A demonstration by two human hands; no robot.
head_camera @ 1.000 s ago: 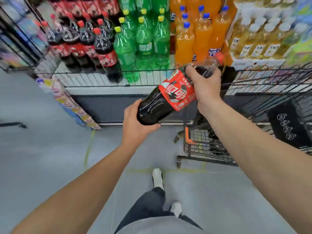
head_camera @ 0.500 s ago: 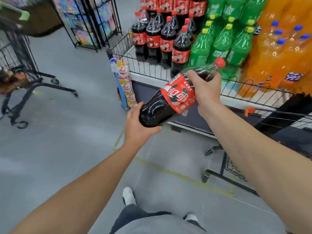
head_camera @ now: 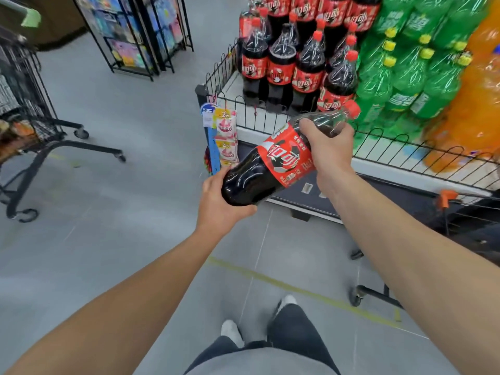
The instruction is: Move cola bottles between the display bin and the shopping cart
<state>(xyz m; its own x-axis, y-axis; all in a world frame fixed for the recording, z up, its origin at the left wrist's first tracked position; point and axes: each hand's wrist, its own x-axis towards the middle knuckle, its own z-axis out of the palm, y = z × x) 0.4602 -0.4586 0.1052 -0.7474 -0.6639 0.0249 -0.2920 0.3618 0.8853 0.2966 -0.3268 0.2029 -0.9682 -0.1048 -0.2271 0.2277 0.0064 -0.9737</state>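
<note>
I hold a large cola bottle [head_camera: 273, 165] with a red label and red cap, tilted, cap up to the right. My left hand [head_camera: 220, 204] cups its base from below. My right hand [head_camera: 328, 147] grips its neck and shoulder. The bottle hangs in the air just in front of the wire-railed display bin [head_camera: 243, 112]. Several upright cola bottles [head_camera: 281, 66] stand in the bin's left corner. My shopping cart [head_camera: 460, 212] shows only partly at the right edge, with an orange handle end.
Green bottles [head_camera: 411, 69] and orange bottles [head_camera: 476, 104] fill the bin to the right. A strip of snack packets [head_camera: 224, 136] hangs at the bin's corner. Another black cart [head_camera: 29, 125] stands at the left. Black wire racks [head_camera: 135, 33] stand behind. My feet are on grey floor.
My view has swung left, from the bin's middle to its left corner with the cola bottles. The cart has slid to the right edge. Both hands keep the same hold on the bottle.
</note>
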